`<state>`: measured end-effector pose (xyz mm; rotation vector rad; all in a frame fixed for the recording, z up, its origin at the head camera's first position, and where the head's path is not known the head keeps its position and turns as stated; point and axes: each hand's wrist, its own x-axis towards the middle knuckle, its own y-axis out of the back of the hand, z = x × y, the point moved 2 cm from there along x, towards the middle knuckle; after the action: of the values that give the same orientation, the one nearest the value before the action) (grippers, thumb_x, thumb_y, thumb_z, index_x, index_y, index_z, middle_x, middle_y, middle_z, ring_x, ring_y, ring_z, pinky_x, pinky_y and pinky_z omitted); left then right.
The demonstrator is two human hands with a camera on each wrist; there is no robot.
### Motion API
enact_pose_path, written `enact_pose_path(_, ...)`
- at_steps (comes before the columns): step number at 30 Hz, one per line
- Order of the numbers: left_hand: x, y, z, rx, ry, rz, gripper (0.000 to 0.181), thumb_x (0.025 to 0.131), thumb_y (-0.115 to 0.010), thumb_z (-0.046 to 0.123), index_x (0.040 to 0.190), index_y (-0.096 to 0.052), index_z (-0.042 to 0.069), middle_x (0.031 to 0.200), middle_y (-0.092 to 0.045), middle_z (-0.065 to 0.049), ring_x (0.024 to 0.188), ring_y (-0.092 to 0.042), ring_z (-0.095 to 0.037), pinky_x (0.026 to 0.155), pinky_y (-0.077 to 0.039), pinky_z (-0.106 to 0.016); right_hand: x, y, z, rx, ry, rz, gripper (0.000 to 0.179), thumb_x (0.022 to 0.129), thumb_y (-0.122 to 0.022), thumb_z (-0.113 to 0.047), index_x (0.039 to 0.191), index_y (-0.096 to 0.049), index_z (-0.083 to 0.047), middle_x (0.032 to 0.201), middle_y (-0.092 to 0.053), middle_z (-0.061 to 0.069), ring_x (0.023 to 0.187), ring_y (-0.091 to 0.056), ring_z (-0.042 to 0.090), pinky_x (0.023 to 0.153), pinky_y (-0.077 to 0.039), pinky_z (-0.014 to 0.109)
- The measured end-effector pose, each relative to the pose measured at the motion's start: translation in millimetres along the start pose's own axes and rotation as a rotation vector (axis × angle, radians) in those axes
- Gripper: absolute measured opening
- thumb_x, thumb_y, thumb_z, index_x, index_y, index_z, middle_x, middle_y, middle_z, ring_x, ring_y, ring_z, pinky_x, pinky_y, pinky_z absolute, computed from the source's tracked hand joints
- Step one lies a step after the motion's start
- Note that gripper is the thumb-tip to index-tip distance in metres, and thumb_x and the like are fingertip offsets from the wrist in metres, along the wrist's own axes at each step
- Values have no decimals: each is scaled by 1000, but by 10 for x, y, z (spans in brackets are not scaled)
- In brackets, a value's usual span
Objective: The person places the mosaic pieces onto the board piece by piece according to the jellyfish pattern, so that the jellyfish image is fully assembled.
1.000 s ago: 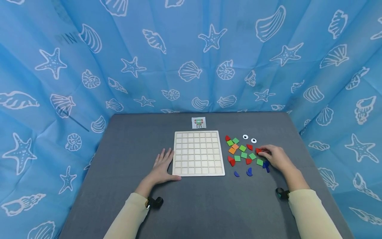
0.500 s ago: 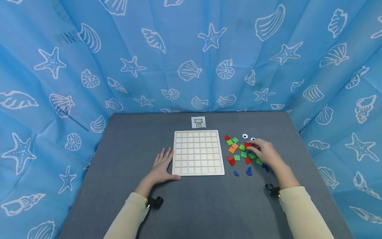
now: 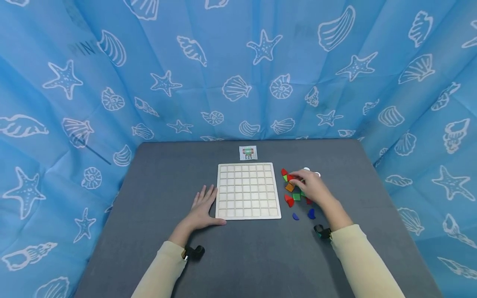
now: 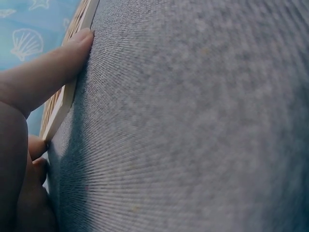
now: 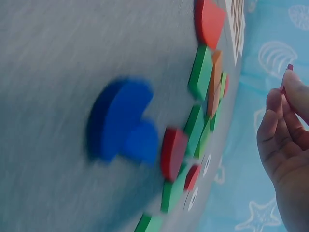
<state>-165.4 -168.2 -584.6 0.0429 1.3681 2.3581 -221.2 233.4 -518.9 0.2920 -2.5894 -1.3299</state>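
My left hand (image 3: 202,212) lies with fingers spread along the left side of a pale wooden grid board (image 3: 247,191), its thumb at the near edge. In the left wrist view the thumb (image 4: 60,63) touches the board's rim. My right hand (image 3: 312,187) pinches a small red piece (image 3: 290,177) between thumb and fingertips, above the loose pieces right of the board. The right wrist view shows this red piece (image 5: 289,67) edge-on, raised off the table. Part of the pile is hidden under the hand.
Beneath the right hand lie green squares (image 3: 296,197), orange squares (image 3: 289,187) and red pieces (image 3: 289,200). Blue rounded pieces (image 3: 311,213) lie nearer. White eye discs (image 5: 206,165) are behind. A small picture card (image 3: 248,152) lies beyond the board.
My right hand has lifted a red piece from the right of the pile and carried it left toward the board. The left hand and board have stayed in place.
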Motion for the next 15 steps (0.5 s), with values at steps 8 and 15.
enact_pose_path(8, -13, 4, 9, -17, -15, 6, 129, 72, -80, 69, 164, -9, 12, 171, -2, -9, 157, 9, -35, 124, 2, -59, 176, -157, -176, 9, 2, -13, 33, 98, -68, -20, 125, -70, -2, 116, -69, 18, 97, -66, 30, 84, -56, 48)
enact_pose_path(15, -5, 17, 2, -13, -3, -9, 130, 72, -78, 72, 164, -7, 14, 171, 1, -7, 157, 11, -33, 124, 3, -58, 372, -298, -302, -7, 12, -20, 32, 96, -70, -19, 124, -71, -2, 115, -70, 17, 99, -66, 29, 84, -56, 46)
